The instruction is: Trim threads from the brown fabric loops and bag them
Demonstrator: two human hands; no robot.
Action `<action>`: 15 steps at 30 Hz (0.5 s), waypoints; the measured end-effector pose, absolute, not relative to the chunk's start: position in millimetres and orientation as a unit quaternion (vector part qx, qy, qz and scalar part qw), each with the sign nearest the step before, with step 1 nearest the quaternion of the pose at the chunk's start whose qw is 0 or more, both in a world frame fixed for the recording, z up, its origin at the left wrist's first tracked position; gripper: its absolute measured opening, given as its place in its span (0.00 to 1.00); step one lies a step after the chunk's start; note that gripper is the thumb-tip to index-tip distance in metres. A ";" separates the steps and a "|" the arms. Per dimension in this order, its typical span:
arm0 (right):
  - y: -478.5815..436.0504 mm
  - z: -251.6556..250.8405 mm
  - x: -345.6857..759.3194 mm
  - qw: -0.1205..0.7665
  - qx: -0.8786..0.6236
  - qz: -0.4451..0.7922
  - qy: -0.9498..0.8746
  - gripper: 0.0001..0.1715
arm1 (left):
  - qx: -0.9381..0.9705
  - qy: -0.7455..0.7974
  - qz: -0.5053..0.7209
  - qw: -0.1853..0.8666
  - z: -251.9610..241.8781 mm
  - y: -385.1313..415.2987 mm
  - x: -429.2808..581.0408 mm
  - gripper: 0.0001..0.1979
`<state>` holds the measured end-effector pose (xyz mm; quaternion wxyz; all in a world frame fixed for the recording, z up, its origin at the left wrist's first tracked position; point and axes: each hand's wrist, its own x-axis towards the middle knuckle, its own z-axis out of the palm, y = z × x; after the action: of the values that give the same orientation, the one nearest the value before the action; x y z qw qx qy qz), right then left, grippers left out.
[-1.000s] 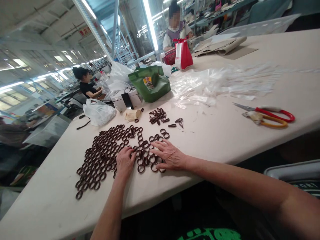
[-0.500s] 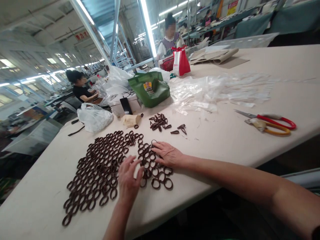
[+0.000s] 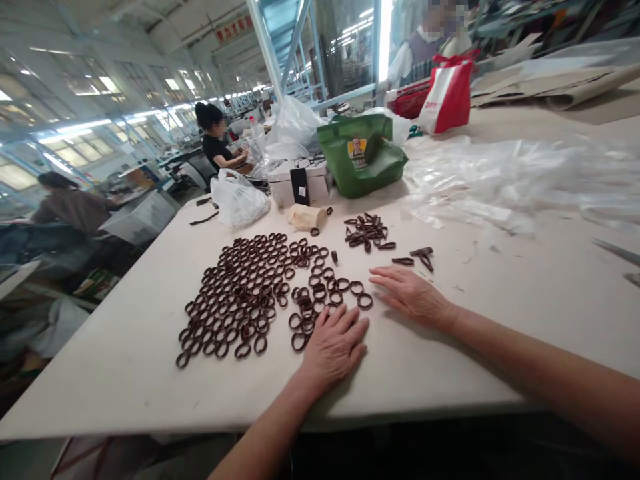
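Covering, fingers apart, the near edge of a cluster of brown rings [image 3: 303,298] on the pale desk [image 3: 125,373], the left hand [image 3: 334,348] was palm-down; the right hand [image 3: 414,297], fingers extended, was just beside the rings. Strip lights [image 3: 385,40] lined the long workroom [image 3: 150,50] beyond

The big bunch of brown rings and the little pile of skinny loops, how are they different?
The big bunch of rings has mostly round, open rings; the little pile of loops has narrow ones. The big bunch of rings is spread mostly side by side, while the little pile of loops is heaped up. The big bunch of rings also covers more table. Both are dark brown.
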<state>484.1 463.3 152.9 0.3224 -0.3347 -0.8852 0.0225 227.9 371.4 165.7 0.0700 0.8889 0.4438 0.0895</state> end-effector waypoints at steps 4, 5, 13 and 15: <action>460.9 152.8 476.0 0.308 -0.309 0.016 -0.900 0.18 | 0.859 0.501 0.098 0.027 160.0 378.5 187.0 0.21; 461.0 153.2 475.1 0.308 -0.307 0.015 -0.900 0.17 | 0.849 0.518 0.104 0.012 159.7 380.3 178.6 0.21; 463.4 156.7 480.0 0.377 -0.364 0.046 -0.850 0.22 | 0.860 0.484 0.155 -0.041 173.6 421.4 229.2 0.32; 462.9 156.8 482.3 0.400 -0.377 0.049 -0.834 0.22 | 0.865 0.480 0.147 -0.018 172.1 439.5 257.9 0.35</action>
<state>482.3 462.9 156.8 0.3996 -0.3771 -0.8341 0.0487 257.9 439.5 172.1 -0.0184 0.8647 0.4799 0.1470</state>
